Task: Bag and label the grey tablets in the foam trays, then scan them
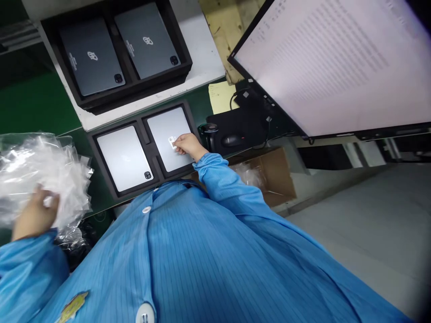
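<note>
My right hand (189, 146) pinches a small white label (171, 142) with dark print, over the back of a silver tablet (164, 120). Whether the label touches the tablet I cannot tell. That tablet lies in the right compartment of a black foam tray (145, 132). A second silver tablet (124, 157), its camera at the lower right corner, fills the left compartment. At the left, my left hand (35, 213) is slightly blurred over a pile of clear plastic bags (63, 175). Its finger and thumb are curved, with a gap between them.
Behind, a second black foam tray (134, 87) holds two dark grey tablets on a white surface. To the right are a barcode scanner (209, 130), a mouse (233, 141), yellow paper (222, 96) and a large monitor (323, 67). A cardboard box (278, 177) with plastic inside stands below.
</note>
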Motion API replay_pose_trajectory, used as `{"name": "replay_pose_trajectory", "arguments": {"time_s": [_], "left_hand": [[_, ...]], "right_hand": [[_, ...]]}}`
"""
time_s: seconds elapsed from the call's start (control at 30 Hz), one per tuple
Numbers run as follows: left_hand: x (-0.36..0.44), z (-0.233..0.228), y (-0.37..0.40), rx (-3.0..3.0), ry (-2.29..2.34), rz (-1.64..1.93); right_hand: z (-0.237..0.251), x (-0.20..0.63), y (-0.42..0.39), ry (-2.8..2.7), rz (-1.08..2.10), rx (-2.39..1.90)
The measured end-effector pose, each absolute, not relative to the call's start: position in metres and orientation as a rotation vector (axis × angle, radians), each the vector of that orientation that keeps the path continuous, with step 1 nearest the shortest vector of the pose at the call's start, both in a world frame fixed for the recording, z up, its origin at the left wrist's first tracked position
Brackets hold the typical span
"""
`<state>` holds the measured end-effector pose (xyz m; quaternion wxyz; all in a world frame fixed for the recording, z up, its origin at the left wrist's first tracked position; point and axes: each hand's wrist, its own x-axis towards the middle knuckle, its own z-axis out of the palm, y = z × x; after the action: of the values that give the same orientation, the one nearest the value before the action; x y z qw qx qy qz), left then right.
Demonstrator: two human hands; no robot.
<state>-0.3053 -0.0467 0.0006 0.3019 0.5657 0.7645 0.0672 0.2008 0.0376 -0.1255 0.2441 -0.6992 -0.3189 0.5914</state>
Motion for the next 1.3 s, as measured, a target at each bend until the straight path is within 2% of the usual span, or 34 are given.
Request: {"name": "replay_pose_trajectory", "arguments": {"time_s": [0.17,0.3,0.4,0.53,0.67,0.9,1.17,1.3], "left_hand": [[-0.295,-0.028,-0.044,1.456,2.159,-0.092],[-0.239,-0.025,-0.022,1.870,2.287,0.171],[-0.145,-0.040,-0.005,2.158,1.746,0.299],[-0.003,-0.090,0.012,2.398,0.802,-0.027],[0.080,-0.129,0.029,2.505,0.588,-0.075],[0.104,-0.133,0.043,2.602,0.604,0.129],[0.113,-0.132,0.047,2.707,0.510,0.093],[0.104,-0.116,0.051,2.784,0.466,0.283]], "right_hand": [[-0.123,0.199,0.035,-0.866,1.623,-1.894],[-0.119,0.195,0.028,-0.871,1.544,-1.881],[-0.114,0.200,0.019,-0.896,1.446,-1.876],[-0.105,0.226,0.003,-0.948,1.307,-1.850],[-0.094,0.265,-0.012,-0.937,1.205,-1.837],[-0.089,0.304,-0.019,-0.854,1.171,-1.889],[-0.092,0.304,-0.003,-0.831,1.236,-1.892],[-0.090,0.288,0.004,-0.881,1.276,-1.961]]}}
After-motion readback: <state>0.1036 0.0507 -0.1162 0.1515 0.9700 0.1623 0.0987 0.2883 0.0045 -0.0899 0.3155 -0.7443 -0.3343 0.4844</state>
